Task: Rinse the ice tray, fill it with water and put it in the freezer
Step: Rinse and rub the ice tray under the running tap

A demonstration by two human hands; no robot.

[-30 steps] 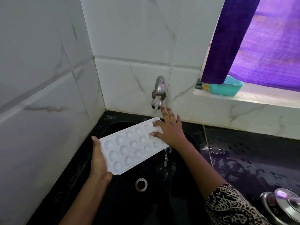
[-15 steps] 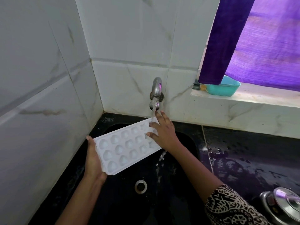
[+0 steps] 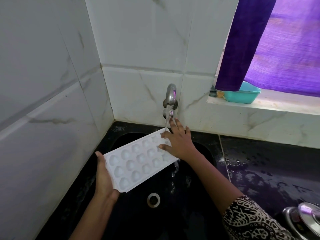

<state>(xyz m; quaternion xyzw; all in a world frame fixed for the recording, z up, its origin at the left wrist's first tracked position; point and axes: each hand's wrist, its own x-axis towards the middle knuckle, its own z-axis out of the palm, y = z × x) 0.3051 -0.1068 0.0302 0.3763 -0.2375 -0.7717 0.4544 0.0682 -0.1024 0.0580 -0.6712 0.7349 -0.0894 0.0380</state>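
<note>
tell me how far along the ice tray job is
Nothing is finished yet; rinsing is in hand. The tap runs onto the far end of the ice tray, held tilted over the sink by the left hand, the right hand flat on its cells, water spilling off. Left: filling it and the freezer.

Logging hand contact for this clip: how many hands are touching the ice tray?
2. The left hand holds the ice tray's near end over the sink; the right hand rests spread fingers on its far end, under the tap's stream. Neither is hidden.
</note>
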